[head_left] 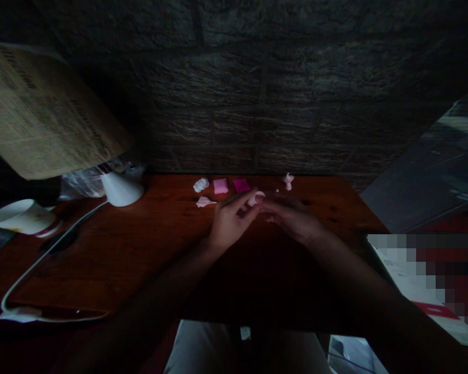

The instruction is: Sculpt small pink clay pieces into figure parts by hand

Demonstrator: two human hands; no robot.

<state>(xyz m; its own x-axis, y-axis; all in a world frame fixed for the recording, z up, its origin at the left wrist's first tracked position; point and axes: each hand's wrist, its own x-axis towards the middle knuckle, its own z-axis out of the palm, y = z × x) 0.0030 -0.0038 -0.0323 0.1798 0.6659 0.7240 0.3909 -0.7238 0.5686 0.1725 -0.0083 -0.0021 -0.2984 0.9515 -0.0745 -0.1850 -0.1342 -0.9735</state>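
Pinching a pale pink piece in left hand, touching it with right hand of unclear grip; seemingly midway, with one pink figure shaped, pink square unworked.

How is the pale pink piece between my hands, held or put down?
Held: the left hand grips the pale pink piece, right hand at its edge.
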